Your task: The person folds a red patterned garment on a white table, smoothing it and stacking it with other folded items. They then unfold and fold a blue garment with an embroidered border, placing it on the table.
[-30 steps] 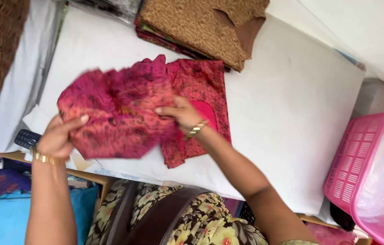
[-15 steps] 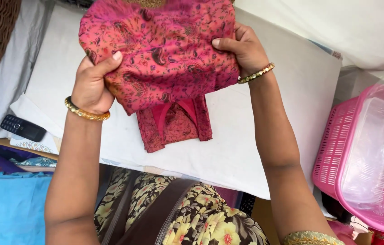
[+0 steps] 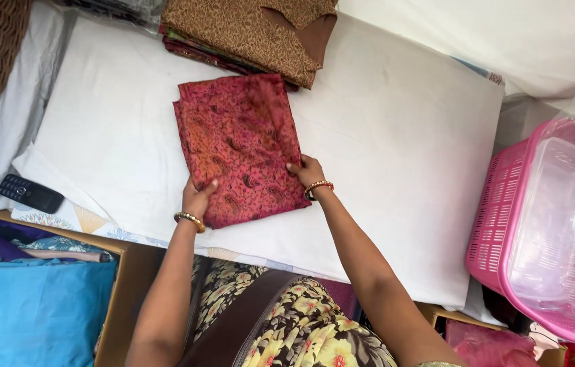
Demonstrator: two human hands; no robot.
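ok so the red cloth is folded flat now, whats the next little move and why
Probably slide the folded red cloth up onto the brown folded stack just behind it. Both hands, left and right, grip its near edge, and it already lies flat and squared on the white pad.

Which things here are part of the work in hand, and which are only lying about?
In hand: folded red patterned cloth; left hand and right hand at its near edge; white padded surface.

Lying about: brown patterned folded cloth; dark keypad phone; pink plastic basket; blue fabric.
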